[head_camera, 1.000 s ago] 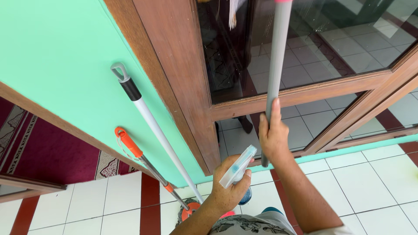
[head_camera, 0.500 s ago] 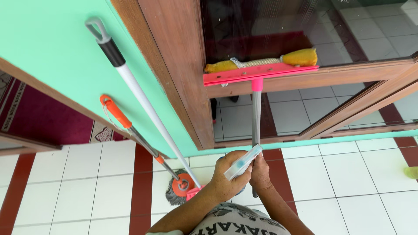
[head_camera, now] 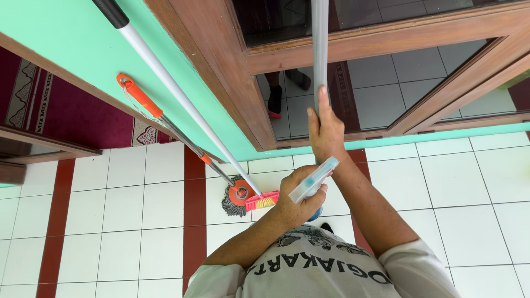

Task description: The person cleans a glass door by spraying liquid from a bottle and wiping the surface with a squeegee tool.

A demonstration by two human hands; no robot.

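Centrally in the frame, the right hand (head_camera: 326,129) is wrapped around a grey pole (head_camera: 319,49) that runs straight up out of the top edge; the fingers lie extended along the shaft with the thumb behind it, so the grip is firm but not a tight fist. Just below, the left hand (head_camera: 295,201) is closed around a spray bottle (head_camera: 313,181) with a pale translucent head, its blue body showing beneath the fist; the fingers are curled fully around it.

Surface: the floor is white square tile (head_camera: 132,221) with dark red tile bands (head_camera: 194,221) running up the frame at left and centre. A dark red patterned carpet (head_camera: 72,118) occupies the left edge, beyond a wooden threshold.

Room: a mint-green wall (head_camera: 66,44) fills the upper left. To its right stands a brown wooden frame (head_camera: 221,66) holding dark glass panes (head_camera: 397,88) that reflect the tiled floor and a pair of feet.

Two tools lean against the green wall at left of centre: a white-handled broom (head_camera: 182,110) with black grip and pink bristle head, and a mop (head_camera: 165,124) with an orange handle and a grey string head. Both heads rest on the tile, touching each other, just left of the left hand.
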